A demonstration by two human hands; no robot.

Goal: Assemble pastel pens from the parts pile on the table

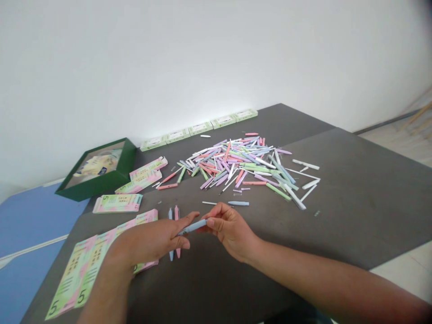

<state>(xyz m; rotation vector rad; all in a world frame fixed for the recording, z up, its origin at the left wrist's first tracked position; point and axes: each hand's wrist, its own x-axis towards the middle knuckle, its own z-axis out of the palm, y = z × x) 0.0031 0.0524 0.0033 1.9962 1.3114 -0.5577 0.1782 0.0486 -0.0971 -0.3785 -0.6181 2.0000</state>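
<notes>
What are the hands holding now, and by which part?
A pale blue pen barrel: the right hand pinches its blunt end; the left hand is at its tapered tip, hold there unclear.

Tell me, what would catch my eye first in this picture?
The eye goes first to the big heap of pastel pen-like sticks in the middle of the dark table. At the near side, the left hand and right hand hold a pale blue stick between them. Further left lie pink-and-green cards printed with a 5, beside an open green box.
</notes>
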